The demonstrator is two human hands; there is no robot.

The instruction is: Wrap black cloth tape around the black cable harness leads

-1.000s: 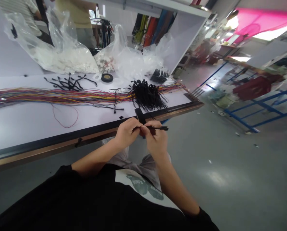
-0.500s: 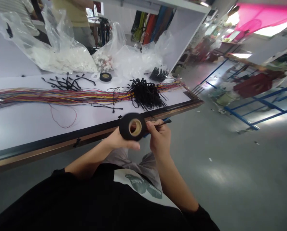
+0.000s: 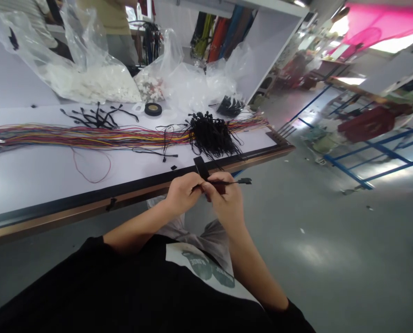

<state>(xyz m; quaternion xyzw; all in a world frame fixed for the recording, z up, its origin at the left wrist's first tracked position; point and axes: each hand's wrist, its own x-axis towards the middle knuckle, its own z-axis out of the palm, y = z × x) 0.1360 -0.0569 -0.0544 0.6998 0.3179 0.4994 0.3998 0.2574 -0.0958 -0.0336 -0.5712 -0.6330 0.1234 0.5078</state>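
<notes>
My left hand is closed at the bench edge, its fingers against a roll of black tape that shows edge-on just beyond both hands. Touching it from the right, my right hand pinches a thin black cable. The cable's black connector sticks out to the right past the fingers. Where tape and cable meet, my thumbs and fingertips hide the detail. Close ahead on the bench lies a thick pile of black connector cables.
A long bundle of coloured wires runs along the white bench. Behind it are several black leads, a second tape roll and clear plastic bags with white parts. Blue-framed tables stand to the right.
The tape roll has turned from face-on to edge-on. My left hand has rotated and moved right, bringing its fingers against my right hand's fingertips.
</notes>
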